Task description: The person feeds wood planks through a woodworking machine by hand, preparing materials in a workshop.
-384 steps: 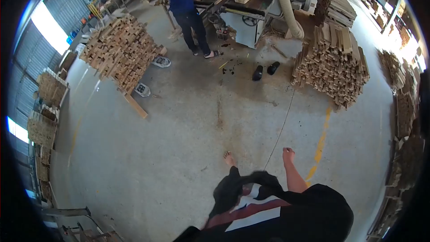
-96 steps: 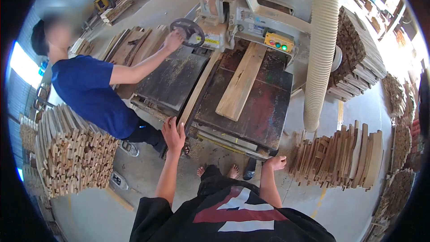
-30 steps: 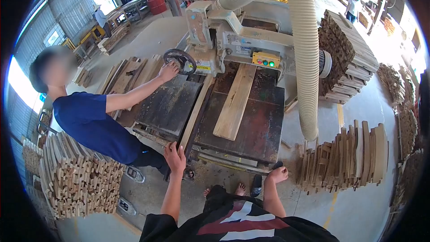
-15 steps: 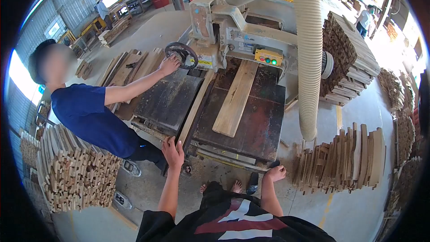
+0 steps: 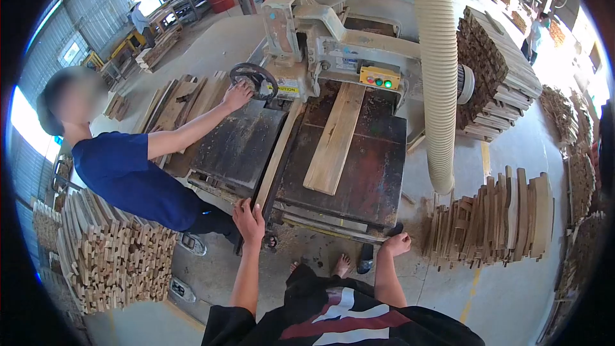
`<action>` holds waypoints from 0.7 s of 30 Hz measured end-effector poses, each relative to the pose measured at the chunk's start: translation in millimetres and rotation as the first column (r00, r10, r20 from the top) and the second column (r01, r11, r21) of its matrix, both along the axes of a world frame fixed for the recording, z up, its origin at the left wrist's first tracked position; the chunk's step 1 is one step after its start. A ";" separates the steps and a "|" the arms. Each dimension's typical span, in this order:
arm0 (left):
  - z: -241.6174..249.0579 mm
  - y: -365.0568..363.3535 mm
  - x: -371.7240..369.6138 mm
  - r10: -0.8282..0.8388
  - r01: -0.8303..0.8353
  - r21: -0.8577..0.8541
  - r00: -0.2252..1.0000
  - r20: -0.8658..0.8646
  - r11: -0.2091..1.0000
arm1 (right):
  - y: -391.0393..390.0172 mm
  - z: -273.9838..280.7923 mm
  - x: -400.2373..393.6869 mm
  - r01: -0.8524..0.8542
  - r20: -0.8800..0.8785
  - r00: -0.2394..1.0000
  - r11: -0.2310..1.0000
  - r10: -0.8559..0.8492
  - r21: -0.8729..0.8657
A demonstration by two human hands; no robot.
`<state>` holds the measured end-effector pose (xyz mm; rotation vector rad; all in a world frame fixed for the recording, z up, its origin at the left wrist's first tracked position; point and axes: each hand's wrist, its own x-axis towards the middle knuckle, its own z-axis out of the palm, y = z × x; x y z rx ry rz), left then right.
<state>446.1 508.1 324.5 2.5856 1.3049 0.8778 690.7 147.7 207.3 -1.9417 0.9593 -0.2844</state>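
Observation:
My left hand [image 5: 248, 221] rests at the near end of the long wooden strip [image 5: 280, 147] along the machine's guide, its fingers stretched out and nothing visibly gripped. At the front right corner of the dark machine table [image 5: 378, 173], my right hand [image 5: 396, 244] is closed in a loose fist; whatever it holds, if anything, is hidden. A flat wooden board [image 5: 334, 144] lies lengthwise on the table, its far end under the machine head. Left of the machine, a co-worker's hand [image 5: 238, 94] is on the black handwheel [image 5: 259, 82].
A control box [image 5: 379, 79] with lit buttons is on the machine. A thick ribbed hose [image 5: 437, 83] hangs at its right. Wood stacks stand at left [image 5: 122, 263] and right [image 5: 493, 221], with a tall pile [image 5: 496, 77] behind. The co-worker [image 5: 134, 163] stands close on the left.
The camera view has shifted slightly. Both my hands, the board and the co-worker's hand on the wheel stay in nearly the same places.

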 end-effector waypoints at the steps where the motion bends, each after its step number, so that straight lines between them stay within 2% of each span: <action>1: 0.5 -0.1 -0.1 -0.013 0.013 0.000 1.000 0.005 1.000 | -0.7 1.9 0.9 -0.013 -0.020 1.000 1.000 0.013 0.013; 2: 1.7 -1.0 -2.1 -0.010 0.010 0.000 1.000 0.017 1.000 | -0.6 3.9 1.0 0.012 -0.013 1.000 1.000 -0.011 0.012; 4: 6.1 -2.4 0.1 -0.012 0.012 -0.002 0.999 0.035 1.000 | -4.1 5.3 0.3 -0.049 0.014 0.999 0.995 0.048 0.091; 5: 1.9 0.1 -1.0 -0.043 0.043 0.013 0.996 0.077 0.999 | -3.9 -7.3 -0.6 -0.028 0.058 0.998 1.000 0.028 -0.006; 6: -4.8 2.1 -1.8 -0.044 0.040 0.055 0.996 0.074 0.998 | -12.6 -26.8 3.8 -0.036 -0.015 0.999 0.997 0.037 0.061; 8: 1.3 0.1 -3.6 -0.062 0.060 0.040 0.996 0.066 0.997 | -18.8 -34.9 1.0 0.004 -0.018 1.000 0.999 -0.003 0.039; 11: 0.9 -0.4 -8.3 -0.077 0.074 0.030 0.990 0.121 0.997 | -35.8 -21.2 -15.9 0.079 -0.007 0.997 0.996 -0.078 0.038; 12: -4.0 3.3 -9.4 -0.113 0.106 0.044 0.974 0.195 0.993 | -39.8 -17.3 -25.6 0.089 -0.034 0.996 0.994 -0.087 0.070; 14: 0.4 3.9 -18.0 -0.125 0.110 0.063 0.942 0.311 0.992 | -56.4 -17.6 -46.7 0.072 -0.076 0.995 0.997 -0.071 0.002; 15: -7.7 6.1 -23.1 -0.121 0.117 0.032 0.914 0.388 0.993 | -57.1 -5.0 -62.2 0.132 -0.018 0.991 0.991 -0.132 0.035; 16: 0.3 2.8 -33.2 -0.128 0.193 -0.092 0.875 0.466 0.977 | -83.7 -38.5 -74.3 -0.020 -0.092 0.996 0.994 0.010 -0.108; 17: -12.9 7.7 -48.8 -0.192 0.265 -0.058 0.818 0.542 0.963 | -102.8 -76.1 -85.3 -0.182 -0.179 0.974 0.955 0.142 -0.235; 19: -12.1 11.9 -89.3 -0.135 0.395 -0.247 0.725 0.676 0.885 | -99.1 -33.9 -125.2 0.061 -0.160 0.986 0.997 -0.052 0.052; 20: -10.5 10.8 -114.7 -0.064 0.484 -0.346 0.649 0.758 0.804 | -92.6 -15.0 -149.3 0.088 -0.224 0.971 0.996 -0.080 0.025; 21: -9.2 15.4 -143.7 0.001 0.430 -0.371 0.652 0.758 0.823 | -89.2 -0.2 -172.9 0.112 -0.287 0.952 0.994 -0.108 0.000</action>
